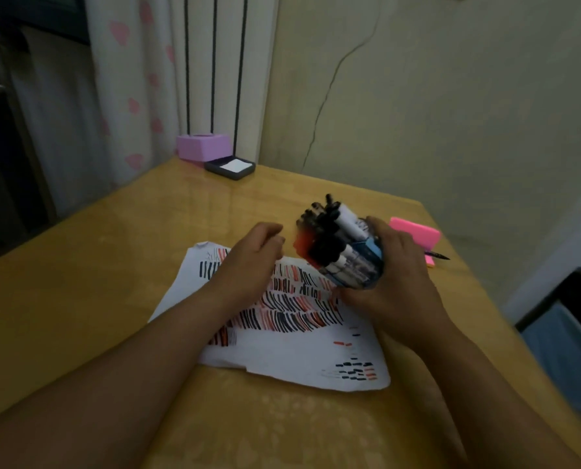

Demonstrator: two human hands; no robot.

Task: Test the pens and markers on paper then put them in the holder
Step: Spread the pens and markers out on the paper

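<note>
A white sheet of paper covered in black and red test strokes lies on the wooden table. My right hand grips a clear holder packed with several markers, tilted so that their black and red caps point up and left. My left hand hovers over the paper just left of the holder, fingers loosely curled and holding nothing. A single black pen lies on the table behind my right hand.
A pink block sits at the table's right edge by the black pen. A purple box and a dark tray with white notes stand at the far corner. A blue-lined bin is on the floor at right.
</note>
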